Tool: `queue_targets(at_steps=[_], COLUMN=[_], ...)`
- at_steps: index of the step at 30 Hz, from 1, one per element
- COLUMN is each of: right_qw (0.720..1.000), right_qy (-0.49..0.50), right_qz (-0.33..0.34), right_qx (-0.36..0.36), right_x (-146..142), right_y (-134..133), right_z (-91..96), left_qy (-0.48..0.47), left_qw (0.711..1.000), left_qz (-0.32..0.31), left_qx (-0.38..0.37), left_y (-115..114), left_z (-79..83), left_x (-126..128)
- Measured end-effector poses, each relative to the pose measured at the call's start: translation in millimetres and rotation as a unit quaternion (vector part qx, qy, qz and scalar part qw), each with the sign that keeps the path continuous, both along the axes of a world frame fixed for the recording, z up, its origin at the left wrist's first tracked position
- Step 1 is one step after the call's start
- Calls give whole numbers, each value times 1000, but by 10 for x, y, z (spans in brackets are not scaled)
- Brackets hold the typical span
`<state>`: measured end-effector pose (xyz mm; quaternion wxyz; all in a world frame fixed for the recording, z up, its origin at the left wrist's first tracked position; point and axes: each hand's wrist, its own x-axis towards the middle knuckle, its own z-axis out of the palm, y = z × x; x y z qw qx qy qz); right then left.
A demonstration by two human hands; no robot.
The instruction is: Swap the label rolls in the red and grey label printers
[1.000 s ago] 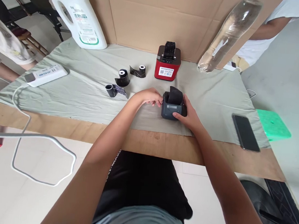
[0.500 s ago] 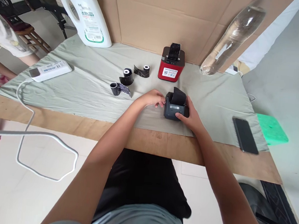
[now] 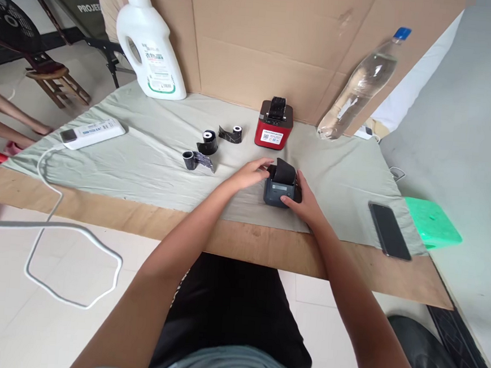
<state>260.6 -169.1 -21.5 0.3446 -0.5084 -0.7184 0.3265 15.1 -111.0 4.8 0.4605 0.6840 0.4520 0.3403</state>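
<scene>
A small dark blue-grey label printer (image 3: 277,193) stands on the cloth near the table's front edge, a wide black strip rising from its top. My right hand (image 3: 306,204) wraps its right side, thumb on the front and fingers behind. At the printer's upper left corner, my left hand (image 3: 250,174) has its fingers stretched out and apart; whether the fingertips touch the printer is unclear. Behind stands a red and black printer (image 3: 272,130) with a black strip coming out of its top. To the left lie a black roll (image 3: 207,142), a smaller roll (image 3: 234,134) and a purplish-black roll (image 3: 190,160).
A white detergent bottle (image 3: 155,58) and a clear plastic bottle (image 3: 359,85) stand against a cardboard panel (image 3: 265,44). A white power strip (image 3: 94,133) lies at left, its cable hanging off the edge. At right are a phone (image 3: 390,230) and a green stool (image 3: 432,221). Another person's limbs show far left.
My left fingers have uncurled and reached to the printer's upper left corner. My right hand keeps its grip. The view has tilted up somewhat, showing the bottles' caps.
</scene>
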Motion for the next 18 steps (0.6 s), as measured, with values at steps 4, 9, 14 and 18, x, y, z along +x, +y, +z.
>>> queue_targets(at_steps=[4, 9, 14, 18], right_qw=[1000, 999, 997, 990], right_qy=[-6, -13, -22, -44], right_qz=[-3, -5, -15, -22], right_qx=[5, 38, 79, 130], right_x=[-5, -39, -84, -129], right_y=[-4, -13, -30, -87], right_z=[2, -15, -40, -11], left_qy=[-25, -43, -42, -29], left_qw=[1000, 998, 993, 990], left_qz=[-6, -3, 83, 113], left_qx=[3, 53, 75, 80], left_y=[26, 71, 112, 120], left_z=[-41, -136, -235, -247], left_x=[-8, 34, 90, 96])
